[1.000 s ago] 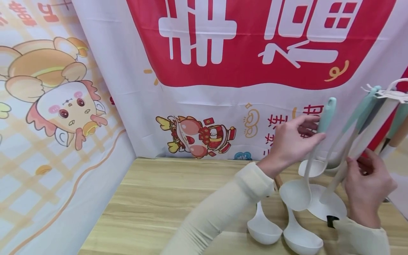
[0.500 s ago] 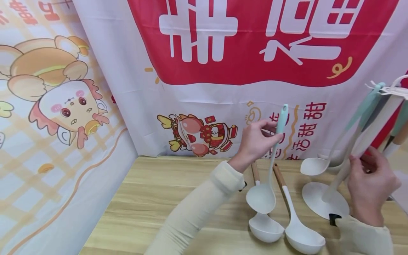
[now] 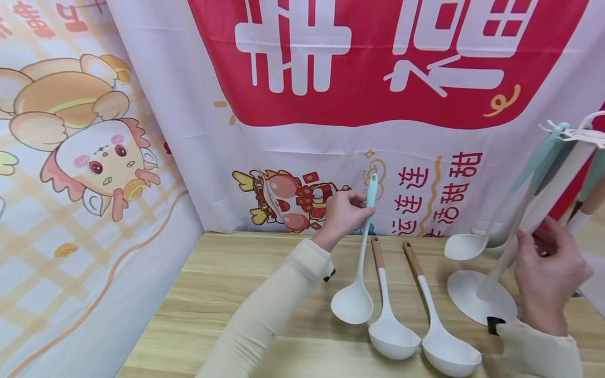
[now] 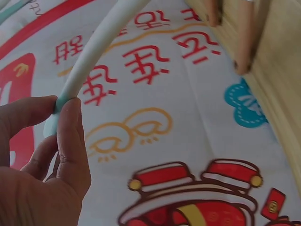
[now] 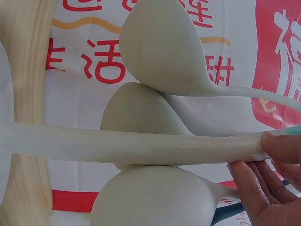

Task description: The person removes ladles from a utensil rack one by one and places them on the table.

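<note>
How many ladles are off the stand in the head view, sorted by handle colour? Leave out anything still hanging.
Mint-green handle: 1, the mint-handled ladle held in the left grip
Brown handle: 2, the middle ladle and the ladle nearest the stand, whose round white base is beside it
Total: 3
</note>
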A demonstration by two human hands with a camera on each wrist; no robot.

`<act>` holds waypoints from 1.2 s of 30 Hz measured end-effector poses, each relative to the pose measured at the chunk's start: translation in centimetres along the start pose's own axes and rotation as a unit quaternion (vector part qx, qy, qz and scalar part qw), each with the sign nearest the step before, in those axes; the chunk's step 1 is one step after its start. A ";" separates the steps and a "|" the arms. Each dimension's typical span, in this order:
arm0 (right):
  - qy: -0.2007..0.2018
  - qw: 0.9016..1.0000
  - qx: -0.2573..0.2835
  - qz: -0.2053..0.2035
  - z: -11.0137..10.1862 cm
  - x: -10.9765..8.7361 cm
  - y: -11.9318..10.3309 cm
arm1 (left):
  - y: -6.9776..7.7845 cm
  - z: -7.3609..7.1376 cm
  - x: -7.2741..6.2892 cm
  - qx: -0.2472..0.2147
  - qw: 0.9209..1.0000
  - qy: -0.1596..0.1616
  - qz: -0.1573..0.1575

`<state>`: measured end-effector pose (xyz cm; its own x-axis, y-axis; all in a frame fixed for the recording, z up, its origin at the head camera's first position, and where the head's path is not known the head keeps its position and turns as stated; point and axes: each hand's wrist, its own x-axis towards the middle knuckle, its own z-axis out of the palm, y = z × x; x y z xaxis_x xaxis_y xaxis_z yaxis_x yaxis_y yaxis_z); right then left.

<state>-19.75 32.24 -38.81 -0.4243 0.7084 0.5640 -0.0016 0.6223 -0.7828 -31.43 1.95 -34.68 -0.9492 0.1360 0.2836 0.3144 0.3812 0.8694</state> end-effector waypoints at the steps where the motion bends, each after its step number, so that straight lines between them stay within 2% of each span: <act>1: 0.000 1.000 0.000 -0.001 0.0 0.0 0.1 | -0.4 -0.1 0.0 0.002 1.000 -0.004 -0.010; 9: 0.001 1.000 -0.002 -0.003 0.1 0.0 0.0 | -3.8 -0.3 0.0 0.009 0.994 -0.024 -0.103; 18: -0.005 1.000 -0.006 0.002 0.0 -0.2 -0.4 | -7.8 0.7 0.0 0.048 0.980 -0.052 -0.185; 26: 0.007 1.000 0.004 -0.007 0.2 0.1 0.0 | -9.6 1.5 -0.1 0.098 0.969 -0.069 -0.214; 36: -0.006 1.000 -0.006 0.003 -0.1 -0.4 -0.9 | -11.0 2.5 -0.1 0.104 0.956 -0.074 -0.263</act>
<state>-19.48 31.43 -38.26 -0.4348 0.7080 0.5565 0.0121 0.6225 -0.7825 -34.77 0.01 -45.28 -0.9699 -0.0025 -0.2436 -0.1956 0.6037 0.7728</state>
